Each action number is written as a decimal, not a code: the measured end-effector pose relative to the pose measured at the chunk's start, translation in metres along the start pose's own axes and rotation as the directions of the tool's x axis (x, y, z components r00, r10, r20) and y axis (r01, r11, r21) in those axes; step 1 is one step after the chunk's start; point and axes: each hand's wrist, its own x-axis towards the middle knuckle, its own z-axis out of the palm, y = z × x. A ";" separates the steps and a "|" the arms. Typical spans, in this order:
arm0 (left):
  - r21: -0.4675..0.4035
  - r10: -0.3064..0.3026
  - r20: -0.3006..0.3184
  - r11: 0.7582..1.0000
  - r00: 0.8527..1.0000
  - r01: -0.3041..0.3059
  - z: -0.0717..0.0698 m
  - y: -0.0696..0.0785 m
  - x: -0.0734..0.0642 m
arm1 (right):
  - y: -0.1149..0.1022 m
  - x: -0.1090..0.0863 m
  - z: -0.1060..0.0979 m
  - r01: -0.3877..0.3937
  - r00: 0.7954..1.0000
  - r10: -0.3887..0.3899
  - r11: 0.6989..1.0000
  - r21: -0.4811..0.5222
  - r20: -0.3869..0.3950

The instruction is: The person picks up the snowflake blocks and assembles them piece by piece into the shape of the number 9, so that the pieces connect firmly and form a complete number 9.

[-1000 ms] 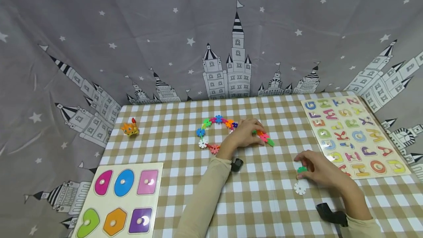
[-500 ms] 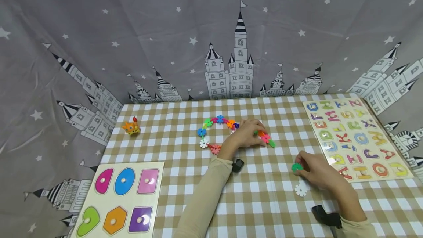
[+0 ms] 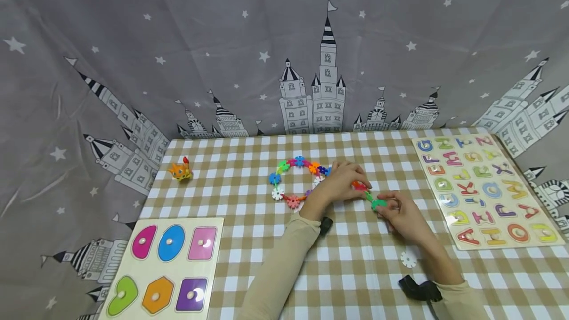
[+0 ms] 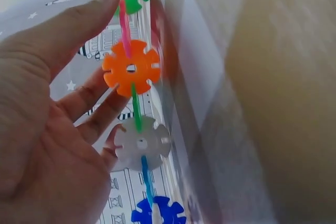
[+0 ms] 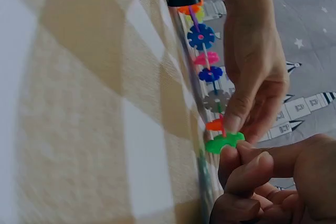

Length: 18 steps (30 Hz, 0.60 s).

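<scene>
A chain of colourful notched plastic discs (image 3: 300, 161) curves round into a loop on the table, its tail running right under my left hand (image 3: 340, 181). That hand holds the tail, its thumb against a green disc in the left wrist view, with an orange disc (image 4: 131, 68), a translucent disc (image 4: 143, 142) and a blue disc (image 4: 159, 211) strung below. My right hand (image 3: 406, 216) pinches a green disc (image 3: 379, 204) between thumb and forefinger, right at the chain's end. Nearer the front, a loose white disc (image 3: 408, 260) lies flat, apart from both hands.
The checked tablecloth (image 3: 346, 280) covers the table. A shape puzzle board (image 3: 218, 241) lies front left, and a letter puzzle board (image 3: 482, 186) lies to the right. At back left stands a small orange toy figure (image 3: 181, 170). A grey castle-print curtain (image 3: 231, 53) hangs behind.
My right hand has carried the green disc leftward and away from me, from beside the white disc to the chain's end. My left hand keeps its hold on the chain.
</scene>
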 end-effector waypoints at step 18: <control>-0.009 0.001 0.014 1.000 1.000 -0.001 0.002 0.003 0.002 | 0.002 0.003 0.003 -0.075 0.997 0.076 0.984 0.162 0.002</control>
